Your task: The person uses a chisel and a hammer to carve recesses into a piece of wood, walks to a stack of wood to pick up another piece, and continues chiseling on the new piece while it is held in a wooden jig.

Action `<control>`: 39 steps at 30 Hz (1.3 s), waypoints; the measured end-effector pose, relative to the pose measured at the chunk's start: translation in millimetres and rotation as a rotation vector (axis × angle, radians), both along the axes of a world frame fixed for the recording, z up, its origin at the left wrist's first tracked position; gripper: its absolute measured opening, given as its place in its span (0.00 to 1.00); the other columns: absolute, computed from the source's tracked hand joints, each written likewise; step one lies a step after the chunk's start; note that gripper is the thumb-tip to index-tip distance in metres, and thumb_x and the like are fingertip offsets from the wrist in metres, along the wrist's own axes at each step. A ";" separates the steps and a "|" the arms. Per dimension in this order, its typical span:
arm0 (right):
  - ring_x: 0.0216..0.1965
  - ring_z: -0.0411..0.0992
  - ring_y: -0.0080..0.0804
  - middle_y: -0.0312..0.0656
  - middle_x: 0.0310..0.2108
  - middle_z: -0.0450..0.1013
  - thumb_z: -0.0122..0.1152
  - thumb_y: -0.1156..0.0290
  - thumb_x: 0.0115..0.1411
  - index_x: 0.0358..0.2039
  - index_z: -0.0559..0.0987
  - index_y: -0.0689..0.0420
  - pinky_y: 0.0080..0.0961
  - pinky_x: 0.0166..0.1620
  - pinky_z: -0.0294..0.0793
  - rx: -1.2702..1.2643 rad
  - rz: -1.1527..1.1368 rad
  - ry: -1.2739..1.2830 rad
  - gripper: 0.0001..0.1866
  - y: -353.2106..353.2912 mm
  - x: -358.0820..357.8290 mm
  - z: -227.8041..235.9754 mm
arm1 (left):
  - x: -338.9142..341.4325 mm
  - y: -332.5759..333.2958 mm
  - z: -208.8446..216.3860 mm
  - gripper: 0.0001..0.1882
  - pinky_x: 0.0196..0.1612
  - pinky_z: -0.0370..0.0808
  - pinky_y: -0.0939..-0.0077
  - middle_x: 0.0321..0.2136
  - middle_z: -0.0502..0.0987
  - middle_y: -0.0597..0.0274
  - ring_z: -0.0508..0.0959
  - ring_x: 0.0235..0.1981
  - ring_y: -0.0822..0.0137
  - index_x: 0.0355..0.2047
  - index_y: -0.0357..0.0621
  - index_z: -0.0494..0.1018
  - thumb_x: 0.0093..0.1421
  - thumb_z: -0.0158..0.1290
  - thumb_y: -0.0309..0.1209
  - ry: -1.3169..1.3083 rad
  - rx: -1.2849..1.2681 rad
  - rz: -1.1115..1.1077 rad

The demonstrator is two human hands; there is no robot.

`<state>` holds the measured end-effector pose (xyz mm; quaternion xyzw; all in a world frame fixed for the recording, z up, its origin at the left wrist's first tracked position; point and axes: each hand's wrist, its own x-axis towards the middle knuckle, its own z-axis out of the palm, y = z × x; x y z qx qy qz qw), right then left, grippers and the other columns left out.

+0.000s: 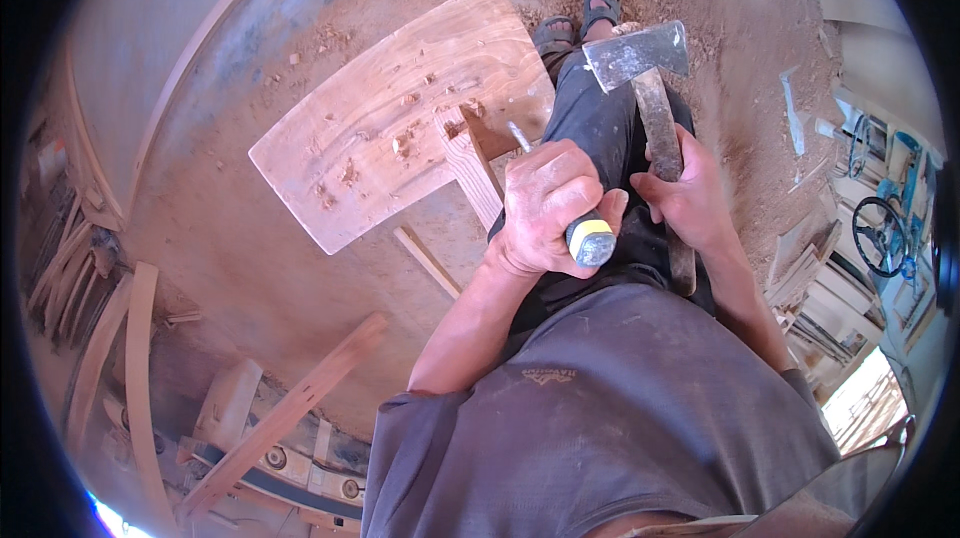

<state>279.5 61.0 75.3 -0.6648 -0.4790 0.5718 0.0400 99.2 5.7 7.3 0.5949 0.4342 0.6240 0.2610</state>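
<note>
My left hand (548, 200) is closed round the handle of a chisel (591, 241), which has a black and yellow grip. Its narrow blade sticks out past my fist toward the mortised end of a wooden bar (478, 178); whether the tip touches the wood, I cannot tell. In my right hand (692, 193) is a hatchet (657, 123), gripped partway along its worn wooden handle. The broad, scuffed metal head points away from me, above my leg. Part of the bar is hidden behind my left hand.
Under the bar's far end lies a wide, curved wooden board (400, 128) strewn with chips. A thin stick (427, 261) and a long plank (290, 408) are to the left. Sawdust covers the floor. Stacked wood and a black handwheel (880, 236) stand at the right.
</note>
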 end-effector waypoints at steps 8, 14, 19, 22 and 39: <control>0.17 0.69 0.21 0.36 0.25 0.70 0.66 0.75 0.54 0.48 0.71 0.66 0.22 0.21 0.68 -0.054 0.090 0.018 0.21 6.0 -2.9 -11.0 | -62.9 -13.3 -16.8 0.09 0.25 0.73 0.66 0.21 0.73 0.62 0.75 0.22 0.61 0.24 0.45 0.72 0.49 0.63 0.24 0.457 -0.310 0.473; 0.17 0.70 0.22 0.37 0.23 0.70 0.66 0.74 0.55 0.47 0.70 0.69 0.23 0.22 0.70 -0.176 0.290 0.148 0.21 23.4 -34.5 -55.0 | -160.3 -42.0 -99.2 0.14 0.41 0.74 0.59 0.34 0.77 0.57 0.76 0.38 0.52 0.38 0.46 0.78 0.49 0.64 0.30 0.941 -0.812 0.688; 0.17 0.72 0.24 0.38 0.23 0.70 0.64 0.72 0.56 0.44 0.70 0.69 0.24 0.22 0.70 -0.248 0.543 0.105 0.19 52.6 -60.3 -60.8 | -170.2 -57.4 -127.0 0.20 0.49 0.70 0.53 0.38 0.75 0.55 0.73 0.45 0.49 0.43 0.48 0.79 0.47 0.66 0.29 1.002 -0.751 0.713; 0.17 0.73 0.28 0.41 0.23 0.72 0.63 0.71 0.55 0.43 0.70 0.71 0.26 0.22 0.72 -0.294 0.570 0.145 0.20 61.3 -70.7 -73.4 | -172.4 -58.7 -129.2 0.20 0.49 0.70 0.52 0.36 0.73 0.56 0.73 0.43 0.49 0.43 0.47 0.79 0.47 0.66 0.28 0.985 -0.684 0.706; 0.35 0.76 0.27 0.40 0.35 0.79 0.57 0.51 0.70 0.47 0.79 0.64 0.24 0.38 0.74 -0.410 0.651 0.357 0.25 71.5 -97.3 -61.7 | 3.1 -23.2 18.1 0.19 0.54 0.70 0.59 0.41 0.72 0.62 0.72 0.46 0.60 0.43 0.59 0.81 0.49 0.58 0.36 0.458 -0.021 -0.009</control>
